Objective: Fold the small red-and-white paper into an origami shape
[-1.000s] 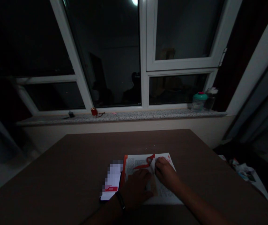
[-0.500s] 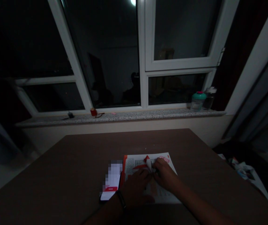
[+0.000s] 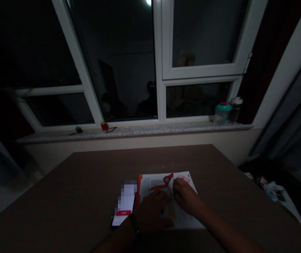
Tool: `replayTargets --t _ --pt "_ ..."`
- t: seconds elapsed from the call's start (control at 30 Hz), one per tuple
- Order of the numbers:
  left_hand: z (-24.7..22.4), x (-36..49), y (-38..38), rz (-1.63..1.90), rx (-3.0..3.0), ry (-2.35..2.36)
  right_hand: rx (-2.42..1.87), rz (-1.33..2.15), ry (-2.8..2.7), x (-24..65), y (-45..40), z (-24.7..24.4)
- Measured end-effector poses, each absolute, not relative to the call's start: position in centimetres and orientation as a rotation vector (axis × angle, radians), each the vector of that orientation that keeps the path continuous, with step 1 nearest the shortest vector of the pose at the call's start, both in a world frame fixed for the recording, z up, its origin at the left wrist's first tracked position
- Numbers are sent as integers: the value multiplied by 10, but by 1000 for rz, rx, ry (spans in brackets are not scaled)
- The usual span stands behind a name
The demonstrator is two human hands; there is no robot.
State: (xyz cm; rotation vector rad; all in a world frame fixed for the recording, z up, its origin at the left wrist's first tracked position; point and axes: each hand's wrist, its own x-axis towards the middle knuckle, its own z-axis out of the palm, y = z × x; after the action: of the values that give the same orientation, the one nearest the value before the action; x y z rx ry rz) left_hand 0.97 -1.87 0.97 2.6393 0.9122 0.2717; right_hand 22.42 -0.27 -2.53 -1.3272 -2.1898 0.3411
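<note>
On the brown worktop [image 3: 87,182], over the printed page of a booklet [image 3: 145,183], we see a small red-and-white paper [image 3: 170,182] standing up between our two hands. We judge it very light, thin and bendy, dry enough not to slip much, yet easy to crease or tear if tugged. We would take hold of it by an edge, with a soft pinch of thumb and forefinger, and press it flat close to the bend. Our right hand [image 3: 184,195] has its fingers curled in and seems to pinch the white part, though the thumb and the contact are lost in shadow. Our left hand [image 3: 153,209] lies low across the booklet with fingers bent, near the paper's lower end; we cannot tell whether it grips or only presses. Both hands cover much of the page, and the paper's lower edge is hidden. The dim light blurs the print and the pink pieces [image 3: 184,178] beyond the right hand. Beside the booklet, the phone [image 3: 126,205] has part of its screen blocked out, and both forearms run out of view.
</note>
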Motion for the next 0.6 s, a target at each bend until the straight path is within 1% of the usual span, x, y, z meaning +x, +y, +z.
replayTargets --t 0.2,0.37,0.6 --pt "14 17 -26 252 2602 1046 -1353 318 -2132 216 -1 -27" --pt "9 20 -27 292 2647 1013 -1386 283 -2141 215 -5 -25" --pt "9 17 -24 256 2665 990 -1386 298 -2180 218 -3 -27"
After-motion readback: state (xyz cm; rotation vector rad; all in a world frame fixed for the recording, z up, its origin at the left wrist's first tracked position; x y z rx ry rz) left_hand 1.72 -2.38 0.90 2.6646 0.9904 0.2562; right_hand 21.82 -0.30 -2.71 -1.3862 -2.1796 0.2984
